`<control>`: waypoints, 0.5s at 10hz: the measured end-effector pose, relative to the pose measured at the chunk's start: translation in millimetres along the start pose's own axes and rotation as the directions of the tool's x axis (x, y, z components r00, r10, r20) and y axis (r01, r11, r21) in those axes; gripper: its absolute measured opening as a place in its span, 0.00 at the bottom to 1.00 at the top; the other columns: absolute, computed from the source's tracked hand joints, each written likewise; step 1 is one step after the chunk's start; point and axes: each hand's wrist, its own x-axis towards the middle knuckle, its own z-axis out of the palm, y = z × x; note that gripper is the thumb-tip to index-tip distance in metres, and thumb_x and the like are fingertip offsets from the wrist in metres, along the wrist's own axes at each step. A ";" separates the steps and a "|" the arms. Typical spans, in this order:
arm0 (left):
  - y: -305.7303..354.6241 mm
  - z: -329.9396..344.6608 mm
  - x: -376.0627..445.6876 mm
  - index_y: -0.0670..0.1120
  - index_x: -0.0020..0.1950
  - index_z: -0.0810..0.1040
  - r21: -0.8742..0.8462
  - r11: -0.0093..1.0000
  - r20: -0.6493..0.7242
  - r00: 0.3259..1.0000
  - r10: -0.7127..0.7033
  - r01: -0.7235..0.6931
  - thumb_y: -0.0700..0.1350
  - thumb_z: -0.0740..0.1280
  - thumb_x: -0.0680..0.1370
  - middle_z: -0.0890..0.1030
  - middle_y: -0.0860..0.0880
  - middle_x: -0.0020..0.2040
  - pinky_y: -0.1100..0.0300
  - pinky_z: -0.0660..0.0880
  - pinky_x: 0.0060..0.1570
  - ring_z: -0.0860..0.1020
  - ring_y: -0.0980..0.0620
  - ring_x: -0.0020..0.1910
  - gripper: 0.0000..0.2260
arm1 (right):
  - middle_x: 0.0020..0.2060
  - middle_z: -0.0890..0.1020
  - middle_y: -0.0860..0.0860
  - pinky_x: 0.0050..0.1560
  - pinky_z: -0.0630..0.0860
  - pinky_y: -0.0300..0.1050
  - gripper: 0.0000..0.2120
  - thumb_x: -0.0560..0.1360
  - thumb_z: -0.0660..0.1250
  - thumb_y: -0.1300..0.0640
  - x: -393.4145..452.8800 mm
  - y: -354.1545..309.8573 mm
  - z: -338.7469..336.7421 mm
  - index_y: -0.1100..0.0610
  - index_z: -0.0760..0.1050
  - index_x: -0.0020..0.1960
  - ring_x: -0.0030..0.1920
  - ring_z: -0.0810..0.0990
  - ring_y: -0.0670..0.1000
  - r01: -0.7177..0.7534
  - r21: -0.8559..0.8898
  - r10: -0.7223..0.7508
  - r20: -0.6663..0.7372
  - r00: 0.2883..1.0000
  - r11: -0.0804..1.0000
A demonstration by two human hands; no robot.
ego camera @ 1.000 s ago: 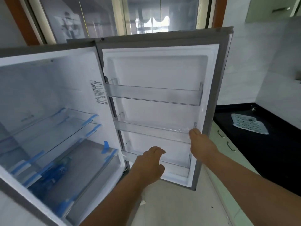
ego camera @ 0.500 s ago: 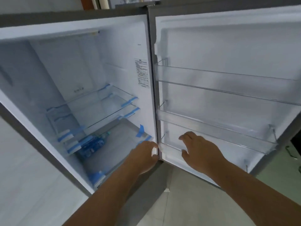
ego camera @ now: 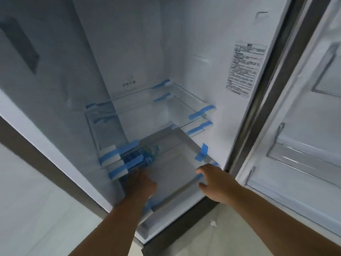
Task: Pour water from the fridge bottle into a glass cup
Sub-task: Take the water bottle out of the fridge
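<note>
My left hand [ego camera: 141,183] reaches into the fridge [ego camera: 193,52], its fingers at the bottle [ego camera: 142,158] lying on the bottom shelf [ego camera: 177,163] — grip unclear. My right hand [ego camera: 215,182] hovers spread, fingers relaxed, at the shelf's front edge.

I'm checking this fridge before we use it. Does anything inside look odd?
Yes: blue tape strips are stuck over the glass shelves' corners, like packing tape left on. The water bottle lies on its side at the bottom, by the left hand.
</note>
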 end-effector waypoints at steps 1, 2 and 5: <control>13.2 10.0 13.3 0.42 0.84 0.48 -0.113 0.991 -0.022 0.997 -0.077 0.074 0.56 0.62 0.81 0.55 0.40 0.84 0.46 0.57 0.80 0.56 0.41 0.82 0.39 | 0.77 0.69 0.49 0.71 0.73 0.52 0.29 0.81 0.67 0.48 41.4 -16.8 15.7 0.49 0.62 0.80 0.73 0.72 0.53 0.034 0.028 -0.036 0.050 0.998 0.999; 35.3 22.7 23.2 0.44 0.85 0.39 -0.241 0.962 0.054 0.992 -0.115 0.125 0.53 0.64 0.81 0.44 0.40 0.85 0.42 0.49 0.80 0.47 0.39 0.84 0.42 | 0.81 0.61 0.49 0.76 0.69 0.55 0.35 0.81 0.67 0.47 77.4 -25.8 32.0 0.48 0.56 0.83 0.78 0.65 0.55 0.074 0.045 -0.077 0.091 0.993 0.996; 27.3 25.5 82.1 0.44 0.80 0.66 -0.186 0.967 0.142 0.979 -0.149 0.174 0.50 0.66 0.81 0.76 0.40 0.72 0.45 0.74 0.69 0.76 0.38 0.70 0.28 | 0.83 0.55 0.48 0.78 0.63 0.54 0.37 0.81 0.67 0.49 135.8 -24.6 48.4 0.47 0.52 0.84 0.81 0.58 0.55 0.150 0.089 -0.166 0.204 0.965 0.985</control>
